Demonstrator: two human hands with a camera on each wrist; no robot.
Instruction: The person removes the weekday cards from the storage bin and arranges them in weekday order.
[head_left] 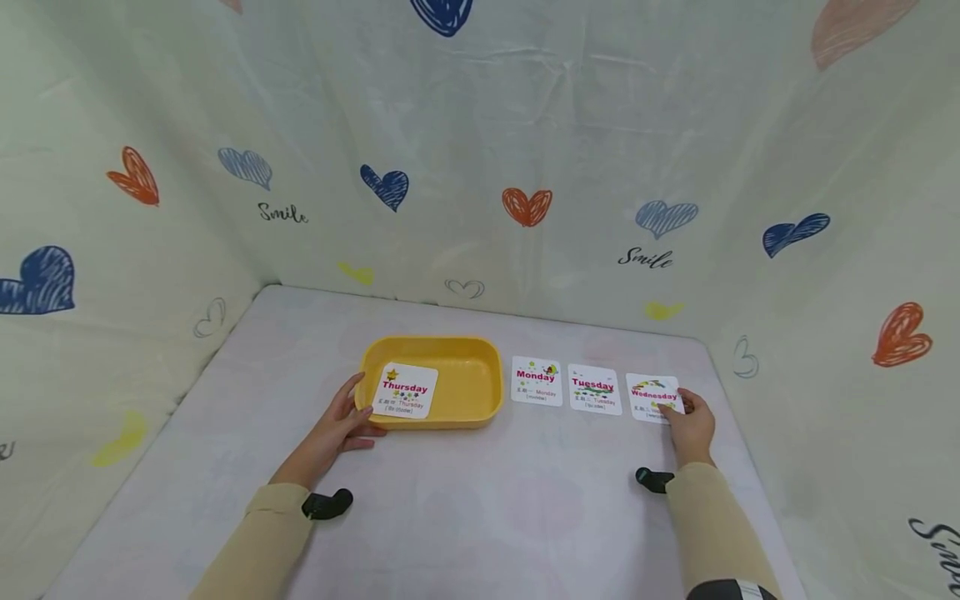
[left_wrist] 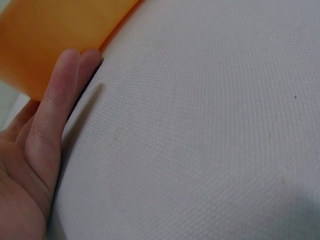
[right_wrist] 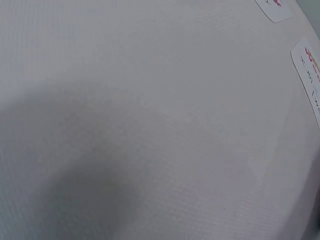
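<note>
At its left end a yellow tray point(head_left: 468, 383) is held by my left hand point(head_left: 333, 429), the thumb over the rim and fingers along the outer side. The left wrist view shows fingers point(left_wrist: 52, 105) against the tray's wall point(left_wrist: 60, 30). A white Thursday card point(head_left: 405, 390) lies inside the tray, at its left. My right hand point(head_left: 692, 429) holds the Wednesday card point(head_left: 648, 393) by its right side, thumb on its lower part. The Tuesday card point(head_left: 594, 392) and Monday card point(head_left: 536, 382) lie left of it. The right wrist view shows only card edges, not the hand.
The cards stand in a row to the right of the tray on a white table point(head_left: 480, 517). Behind and at both sides hangs a pale curtain point(head_left: 450, 125) printed with hearts. The table's right edge runs close to my right hand.
</note>
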